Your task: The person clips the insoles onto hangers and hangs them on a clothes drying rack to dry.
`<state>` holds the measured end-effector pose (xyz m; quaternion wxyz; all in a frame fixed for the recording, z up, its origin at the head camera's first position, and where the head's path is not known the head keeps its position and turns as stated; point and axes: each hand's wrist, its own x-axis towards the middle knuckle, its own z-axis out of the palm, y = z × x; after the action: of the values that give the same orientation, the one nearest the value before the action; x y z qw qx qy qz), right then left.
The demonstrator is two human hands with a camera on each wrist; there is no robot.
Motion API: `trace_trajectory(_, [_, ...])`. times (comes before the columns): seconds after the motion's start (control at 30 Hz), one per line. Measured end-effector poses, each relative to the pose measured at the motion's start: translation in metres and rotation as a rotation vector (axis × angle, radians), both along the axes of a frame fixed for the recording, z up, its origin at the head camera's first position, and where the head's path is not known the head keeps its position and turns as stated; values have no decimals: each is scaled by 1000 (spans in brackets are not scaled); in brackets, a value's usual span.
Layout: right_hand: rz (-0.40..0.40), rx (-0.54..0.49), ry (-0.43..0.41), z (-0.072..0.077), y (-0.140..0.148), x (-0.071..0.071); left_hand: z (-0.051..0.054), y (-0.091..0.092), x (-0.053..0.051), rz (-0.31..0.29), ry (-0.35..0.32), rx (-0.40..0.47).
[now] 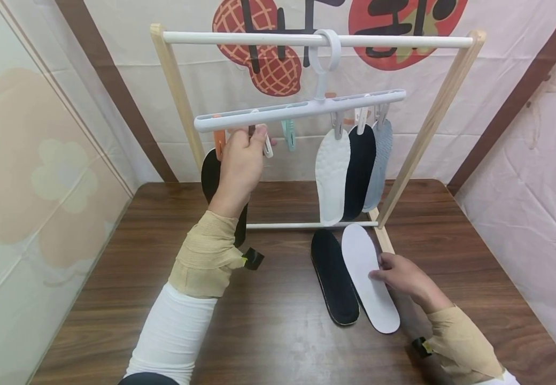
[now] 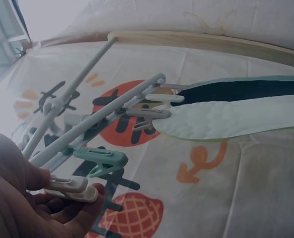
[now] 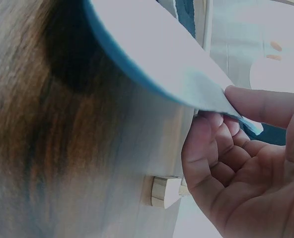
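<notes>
My left hand (image 1: pixel 242 161) pinches a white clothespin (image 2: pixel 70 186) on the pale clip hanger (image 1: pixel 268 114), which hangs tilted from the rack's top bar. An orange clothespin (image 1: pixel 218 138) to its left holds a black insole (image 1: pixel 209 174), partly covered by my arm. To its right a mint clothespin (image 1: pixel 289 135) hangs with nothing in it. My right hand (image 1: pixel 403 277) pinches the edge of a white insole (image 1: pixel 367 278) between thumb and fingers, over the table. Beside that lies a black insole (image 1: pixel 333 278) on the wood.
At the hanger's right end hang a white textured insole (image 1: pixel 332 179), a black insole (image 1: pixel 360 171) and a grey-blue insole (image 1: pixel 380 166). The wooden rack (image 1: pixel 434 123) stands at the back of the brown table (image 1: pixel 278 331), with a low white crossbar (image 1: pixel 283 226).
</notes>
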<state>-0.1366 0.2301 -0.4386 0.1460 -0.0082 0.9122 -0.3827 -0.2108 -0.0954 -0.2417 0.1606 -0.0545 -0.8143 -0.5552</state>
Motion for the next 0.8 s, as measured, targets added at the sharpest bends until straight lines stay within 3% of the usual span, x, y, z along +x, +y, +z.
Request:
trace_trajectory(0.33, [18, 2, -5, 10, -3, -1, -2, 0, 0, 6, 29, -3])
trace_trajectory(0.8, [46, 2, 15, 15, -8, -6, -3, 0, -1, 2, 14, -1])
